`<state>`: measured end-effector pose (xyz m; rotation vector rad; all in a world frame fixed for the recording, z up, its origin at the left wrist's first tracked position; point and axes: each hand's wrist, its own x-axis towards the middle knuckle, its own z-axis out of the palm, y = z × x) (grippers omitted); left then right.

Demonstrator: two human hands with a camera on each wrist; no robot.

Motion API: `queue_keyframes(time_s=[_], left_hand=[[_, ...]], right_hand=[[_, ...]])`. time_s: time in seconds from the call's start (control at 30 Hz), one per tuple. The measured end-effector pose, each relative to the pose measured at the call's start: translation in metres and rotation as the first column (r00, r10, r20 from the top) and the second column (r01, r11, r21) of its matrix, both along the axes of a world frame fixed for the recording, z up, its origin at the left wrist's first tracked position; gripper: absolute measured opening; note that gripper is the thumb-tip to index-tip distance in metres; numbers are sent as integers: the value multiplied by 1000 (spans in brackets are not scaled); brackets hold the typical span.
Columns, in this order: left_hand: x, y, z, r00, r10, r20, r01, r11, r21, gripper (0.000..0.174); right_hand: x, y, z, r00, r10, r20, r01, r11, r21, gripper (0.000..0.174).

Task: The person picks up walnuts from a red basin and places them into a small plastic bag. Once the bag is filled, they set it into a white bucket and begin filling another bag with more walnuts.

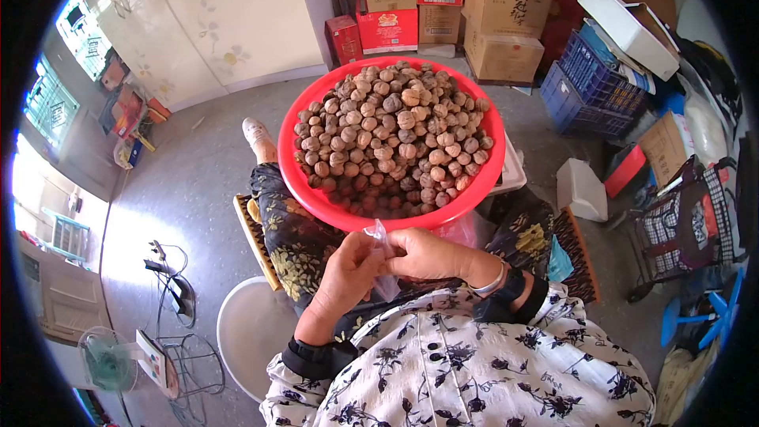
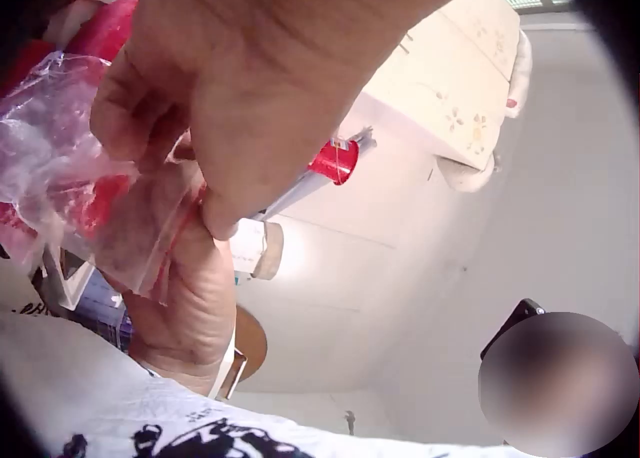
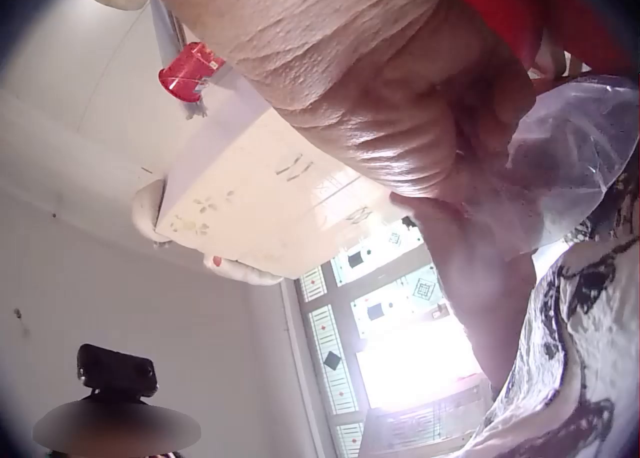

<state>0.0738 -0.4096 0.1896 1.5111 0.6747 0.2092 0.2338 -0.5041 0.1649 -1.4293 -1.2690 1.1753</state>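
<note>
A thin clear plastic bag (image 1: 386,285) is pinched between both hands, close above the lap. My left hand (image 1: 345,273) grips its edge with curled fingers and thumb. From the other side, my right hand (image 1: 433,258) pinches the same edge, the two hands almost meeting. In the left wrist view the crumpled clear film (image 2: 60,143) spreads out past the fingers. Right in front of the hands, a red plastic basin (image 1: 498,142) is heaped with walnuts (image 1: 395,122). Its near rim lies just beyond the fingertips.
A white bucket (image 1: 257,332) stands on the floor at the left, near a wire stand (image 1: 194,364) and cables. Cardboard boxes (image 1: 506,12) are stacked at the back. Blue crates (image 1: 589,87), a white foam box (image 1: 583,190) and a checked trolley bag (image 1: 684,221) are at the right.
</note>
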Motion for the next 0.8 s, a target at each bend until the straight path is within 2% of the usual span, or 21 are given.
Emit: queue_keyframes(time_s=[0.07,0.17,0.23,0.3,0.33,0.43,0.5,0.53,0.57,0.63,0.67,0.7,0.77,0.8], left_hand=[[-3,5,-13,1000,26,15,-26,1000,-4,15],[-11,13,-17,995,92,50,-92,996,3,13],[-17,19,-11,982,167,84,-165,986,-24,13],[-22,22,-13,982,162,97,-162,987,-8,9],[-25,22,-16,983,144,116,-142,989,-27,7],[-24,22,-16,986,136,97,-130,989,-70,4],[-23,24,-19,982,162,95,-156,985,-75,4],[-22,24,-20,982,163,96,-156,985,-77,4],[-21,26,-20,978,179,104,-171,982,-83,4],[-18,27,-21,975,194,111,-185,979,-88,4],[-15,26,-23,967,215,138,-199,972,-123,3],[-13,25,-24,957,237,166,-211,964,-159,3],[-8,22,-26,950,265,167,-234,954,-185,3],[-8,22,-27,942,291,167,-254,944,-213,3]], right_hand=[[4,-3,5,992,-5,-123,-10,992,-122,19],[16,-7,20,996,-93,-16,86,969,-230,15],[27,-11,20,987,-151,-57,128,946,-298,15],[36,-13,10,990,-140,0,139,981,-138,16],[38,-13,9,994,-86,70,93,991,-95,18],[43,-16,18,990,-11,143,17,999,-43,20],[52,-12,20,949,-205,239,198,979,53,24],[60,-11,20,893,-301,334,292,953,80,21],[68,-8,15,892,-301,336,292,953,79,21],[86,-1,-5,618,-517,592,385,856,346,21],[93,1,-10,482,-498,721,372,861,346,33],[96,3,-15,481,-498,721,372,861,347,33],[99,8,-21,357,-450,818,384,869,311,36],[99,11,-23,354,-451,820,384,869,312,36]])
